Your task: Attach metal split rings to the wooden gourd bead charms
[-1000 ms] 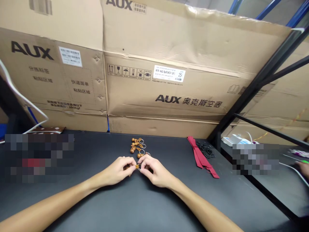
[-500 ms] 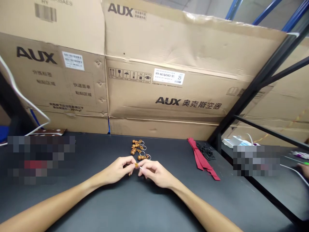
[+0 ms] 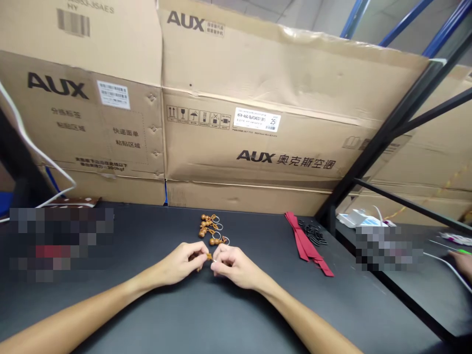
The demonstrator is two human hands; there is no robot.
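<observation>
– Cardboard [image 3: 254, 174] behind, black tabletop [image 3: 155, 319]. Why two-handed on one small keyring [image 3: 210, 257]?
– It's mid-air between: left hand [image 3: 186, 259] pinches the orange cord [image 3: 209, 255]; right hand [image 3: 234, 265] looks pinched on its other end, partly hidden. Opposed grip probably steadies it.
– Other keyrings [image 3: 205, 224]?
– Grouped just beyond, likely within easy reach.

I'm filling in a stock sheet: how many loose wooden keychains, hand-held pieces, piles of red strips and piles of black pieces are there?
Loose wooden keychains: 4
Held orange-corded piece: 1
Red strip pile: 1
Black piece pile: 1
Total: 7
</observation>
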